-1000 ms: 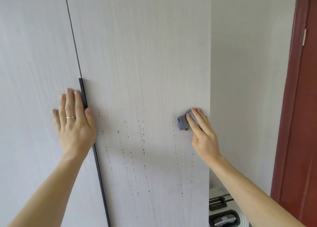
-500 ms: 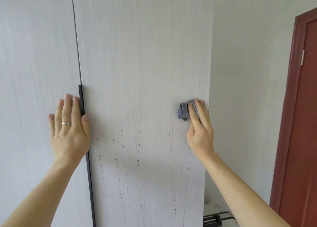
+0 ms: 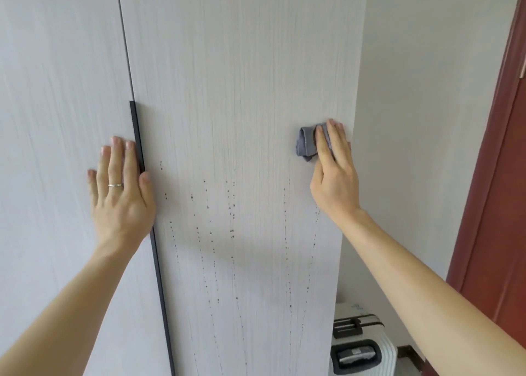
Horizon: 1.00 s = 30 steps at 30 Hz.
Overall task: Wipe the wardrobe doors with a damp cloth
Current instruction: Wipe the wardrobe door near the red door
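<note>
Two pale wood-grain wardrobe doors fill the view. The right door (image 3: 233, 91) carries rows of dark drip spots across its lower half. A black handle strip (image 3: 136, 136) runs down the gap between the doors. My left hand (image 3: 121, 193), wearing a ring, lies flat with straight fingers on the left door (image 3: 57, 119), beside the strip. My right hand (image 3: 333, 170) presses a folded grey cloth (image 3: 306, 143) flat against the right door near its right edge. Straight fingers cover most of the cloth.
A white wall (image 3: 427, 119) stands right of the wardrobe. A dark red door and frame (image 3: 501, 205) fill the far right. A white suitcase with black handles (image 3: 361, 344) sits on the floor below the wardrobe's right corner.
My right hand has slid the cloth up the right door along its right edge. My left hand stays flat on the left door.
</note>
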Each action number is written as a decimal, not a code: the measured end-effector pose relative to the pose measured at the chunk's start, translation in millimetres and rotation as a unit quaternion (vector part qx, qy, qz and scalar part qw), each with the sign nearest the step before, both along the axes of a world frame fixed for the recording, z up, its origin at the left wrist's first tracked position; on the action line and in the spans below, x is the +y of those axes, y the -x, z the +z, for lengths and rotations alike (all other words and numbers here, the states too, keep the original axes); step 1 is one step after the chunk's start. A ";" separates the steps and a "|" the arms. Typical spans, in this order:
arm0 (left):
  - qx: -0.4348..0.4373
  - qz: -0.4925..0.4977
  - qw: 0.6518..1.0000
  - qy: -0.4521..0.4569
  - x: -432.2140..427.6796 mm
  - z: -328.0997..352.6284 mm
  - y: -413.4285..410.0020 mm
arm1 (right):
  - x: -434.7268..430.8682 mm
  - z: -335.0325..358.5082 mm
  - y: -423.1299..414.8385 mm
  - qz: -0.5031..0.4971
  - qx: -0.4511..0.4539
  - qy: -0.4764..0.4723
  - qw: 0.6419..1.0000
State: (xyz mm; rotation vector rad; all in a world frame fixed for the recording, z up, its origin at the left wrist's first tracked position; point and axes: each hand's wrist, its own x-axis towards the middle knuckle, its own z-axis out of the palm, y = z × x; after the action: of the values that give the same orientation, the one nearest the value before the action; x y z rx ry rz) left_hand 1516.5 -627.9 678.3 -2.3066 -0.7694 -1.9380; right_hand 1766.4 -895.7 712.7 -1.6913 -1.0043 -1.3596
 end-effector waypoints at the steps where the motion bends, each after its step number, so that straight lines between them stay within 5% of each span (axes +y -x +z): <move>1: 0.007 0.003 1.000 0.004 0.2 -8.7 0.5 | 2.3 -8.2 1.1 -0.003 -0.002 -0.001 1.000; 8: 0.033 0.008 0.999 0.027 -0.3 -33.1 -1.7 | 13.4 -101.5 20.9 0.011 -0.067 0.072 0.995; 16: 0.061 0.014 0.998 0.014 4.6 -36.0 1.9 | 57.7 -16.6 47.3 0.020 -0.061 0.024 0.998; 24: 0.101 0.040 0.994 -0.013 7.8 -53.5 13.0 | 86.4 -90.9 78.4 0.036 -0.195 0.140 0.970; 30: 0.124 0.054 0.990 -0.027 10.6 -60.3 17.1 | 112.7 -3.6 88.1 0.003 -0.207 0.054 0.977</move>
State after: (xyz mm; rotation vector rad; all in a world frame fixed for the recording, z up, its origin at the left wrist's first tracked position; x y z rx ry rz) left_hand 1499.4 -617.3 618.0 -2.3596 -0.7856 -1.5688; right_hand 1678.4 -783.0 709.1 -1.5075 -1.3348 -1.7234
